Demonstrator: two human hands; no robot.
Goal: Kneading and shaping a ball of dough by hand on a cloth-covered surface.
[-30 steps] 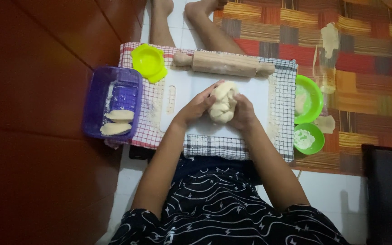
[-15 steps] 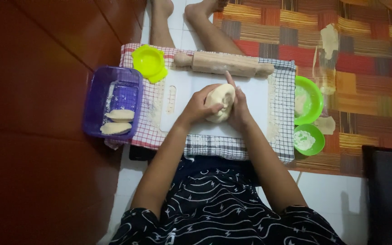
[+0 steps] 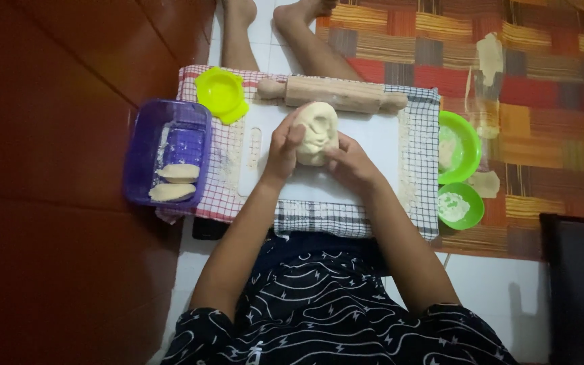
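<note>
both hands (image 3: 319, 152) press dough (image 3: 319, 128) (on white board (image 3: 380, 145)).

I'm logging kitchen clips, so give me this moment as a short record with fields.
Left hand: pressed on the dough lump
Right hand: pressed on the lump's other side
Surface: white cutting board on a checked cloth
Beyond the dough: wooden rolling pin
Left of the board: purple tub holding two dough pieces
</note>
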